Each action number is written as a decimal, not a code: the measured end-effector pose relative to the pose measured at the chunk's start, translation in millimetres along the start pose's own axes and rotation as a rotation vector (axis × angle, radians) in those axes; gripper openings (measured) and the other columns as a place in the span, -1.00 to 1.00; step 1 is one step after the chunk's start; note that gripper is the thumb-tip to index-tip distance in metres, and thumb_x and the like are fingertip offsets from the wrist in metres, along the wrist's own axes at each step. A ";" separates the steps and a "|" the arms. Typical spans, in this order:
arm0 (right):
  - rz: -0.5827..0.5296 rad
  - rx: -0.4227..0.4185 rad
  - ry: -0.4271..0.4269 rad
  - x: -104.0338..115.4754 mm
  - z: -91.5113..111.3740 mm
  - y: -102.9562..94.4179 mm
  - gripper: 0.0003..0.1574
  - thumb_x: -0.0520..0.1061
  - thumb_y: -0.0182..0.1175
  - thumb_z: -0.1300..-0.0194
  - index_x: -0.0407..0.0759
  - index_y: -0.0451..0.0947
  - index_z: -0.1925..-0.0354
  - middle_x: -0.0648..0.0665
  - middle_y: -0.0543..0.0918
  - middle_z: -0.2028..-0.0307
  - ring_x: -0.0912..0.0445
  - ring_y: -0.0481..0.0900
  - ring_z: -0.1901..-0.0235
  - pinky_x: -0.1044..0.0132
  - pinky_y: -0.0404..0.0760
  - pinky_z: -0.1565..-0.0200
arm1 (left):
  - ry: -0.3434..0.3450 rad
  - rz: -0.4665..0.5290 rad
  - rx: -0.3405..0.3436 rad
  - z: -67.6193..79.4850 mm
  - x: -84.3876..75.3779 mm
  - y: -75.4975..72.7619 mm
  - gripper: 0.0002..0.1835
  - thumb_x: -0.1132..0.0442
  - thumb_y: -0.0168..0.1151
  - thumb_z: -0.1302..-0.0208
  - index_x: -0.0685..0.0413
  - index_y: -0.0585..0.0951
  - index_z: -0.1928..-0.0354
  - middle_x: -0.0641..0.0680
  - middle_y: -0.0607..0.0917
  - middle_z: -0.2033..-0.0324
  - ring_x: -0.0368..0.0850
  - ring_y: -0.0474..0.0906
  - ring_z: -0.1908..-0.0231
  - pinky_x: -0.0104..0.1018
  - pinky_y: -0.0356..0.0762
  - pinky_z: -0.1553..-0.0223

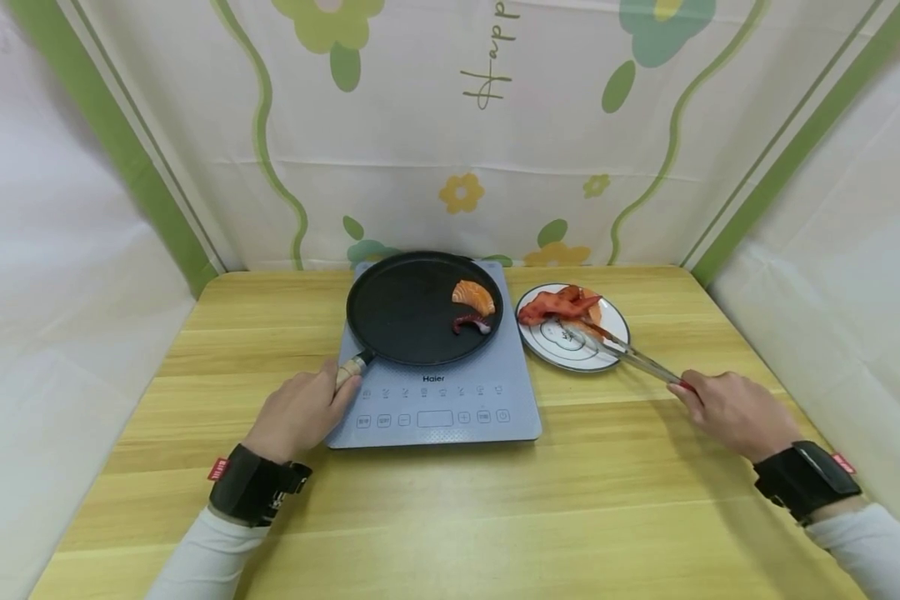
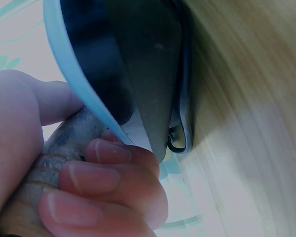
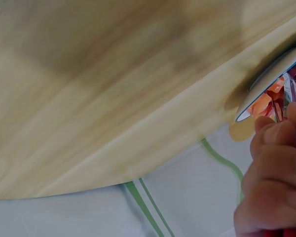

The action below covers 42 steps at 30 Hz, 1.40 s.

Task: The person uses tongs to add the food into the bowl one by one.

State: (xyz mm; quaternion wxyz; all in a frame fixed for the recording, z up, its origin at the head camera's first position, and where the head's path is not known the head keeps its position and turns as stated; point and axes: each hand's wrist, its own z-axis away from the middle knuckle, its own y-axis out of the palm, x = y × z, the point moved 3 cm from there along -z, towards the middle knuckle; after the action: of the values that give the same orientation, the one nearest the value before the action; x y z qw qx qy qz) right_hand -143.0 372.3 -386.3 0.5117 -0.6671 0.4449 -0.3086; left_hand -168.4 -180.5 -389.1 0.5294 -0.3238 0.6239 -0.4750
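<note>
My left hand (image 1: 300, 410) grips the wooden handle (image 1: 350, 370) of a round black frying pan (image 1: 405, 312); the left wrist view shows the fingers (image 2: 96, 177) curled round it. Inside the pan, at its right, lie an orange salmon slice (image 1: 473, 297) and a small dark-red piece like an octopus tentacle (image 1: 471, 323). My right hand (image 1: 738, 414) holds metal tongs (image 1: 645, 363), red at the hand's end. Their tips reach among red meat-like slices (image 1: 551, 306) on a white plate (image 1: 570, 365); whether they pinch a slice, I cannot tell.
Under the pan is a grey induction cooker (image 1: 435, 437) with a button panel at its front. The plate stands just right of it on the wooden table (image 1: 615, 500). A flower-patterned cloth (image 1: 405, 125) hangs behind, with white cloth at both sides.
</note>
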 end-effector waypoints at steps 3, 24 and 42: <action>0.001 0.006 0.006 2.1 2.3 0.1 -0.69 0.00 0.14 -0.35 0.07 0.26 0.48 0.17 0.14 0.69 0.29 0.10 0.73 0.34 0.15 0.65 | -0.001 0.000 0.002 -0.3 -0.3 0.3 -0.57 -0.14 -0.13 -0.45 0.13 0.38 0.15 0.03 0.38 0.60 -0.11 0.34 0.59 -0.24 0.24 0.60; 0.008 -0.010 -0.004 11.4 5.2 0.0 -0.74 -0.02 0.18 -0.31 0.06 0.32 0.45 0.18 0.17 0.67 0.30 0.12 0.71 0.34 0.17 0.63 | -0.003 0.011 0.000 -0.9 0.4 0.6 -0.57 -0.14 -0.14 -0.45 0.12 0.38 0.16 0.03 0.37 0.60 -0.11 0.33 0.60 -0.24 0.24 0.61; -0.007 -0.008 -0.013 18.1 4.6 0.4 -0.76 -0.01 0.16 -0.33 0.08 0.32 0.44 0.20 0.16 0.67 0.32 0.11 0.71 0.36 0.16 0.65 | 0.005 0.012 -0.006 -0.9 0.7 1.4 -0.59 -0.14 -0.13 -0.45 0.10 0.37 0.20 0.02 0.37 0.60 -0.11 0.33 0.60 -0.24 0.23 0.61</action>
State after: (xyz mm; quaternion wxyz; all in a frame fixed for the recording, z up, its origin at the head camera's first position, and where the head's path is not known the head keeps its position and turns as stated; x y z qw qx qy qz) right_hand -131.6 357.7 -388.8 0.5109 -0.6727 0.4405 -0.3041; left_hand -169.3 -180.5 -390.6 0.5297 -0.3202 0.6286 -0.4709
